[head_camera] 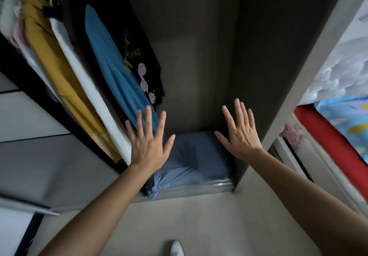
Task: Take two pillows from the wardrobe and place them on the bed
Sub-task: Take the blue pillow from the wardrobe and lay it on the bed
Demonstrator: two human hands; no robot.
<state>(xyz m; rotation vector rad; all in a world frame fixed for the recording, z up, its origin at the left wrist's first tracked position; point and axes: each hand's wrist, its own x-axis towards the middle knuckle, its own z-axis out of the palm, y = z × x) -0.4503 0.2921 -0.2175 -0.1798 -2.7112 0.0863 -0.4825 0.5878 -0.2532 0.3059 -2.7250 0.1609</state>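
Note:
A blue-grey pillow [191, 160] lies on the floor of the open wardrobe [199, 56], with a clear plastic-wrapped layer [203, 186] showing under its front edge. My left hand [148, 142] is stretched out above the pillow's left side, fingers spread, holding nothing. My right hand [240, 132] hovers above the pillow's right side, fingers also spread and empty. Neither hand touches the pillow. I cannot tell whether a second pillow lies under the first.
Hanging clothes [95, 56] in yellow, white, blue and black crowd the wardrobe's left half, brushing my left hand. A grey partition [298, 76] bounds the right. Beyond it are stacked bedding [342, 116] and a red roll [326, 136]. A white slipper [176, 248] stands on the floor.

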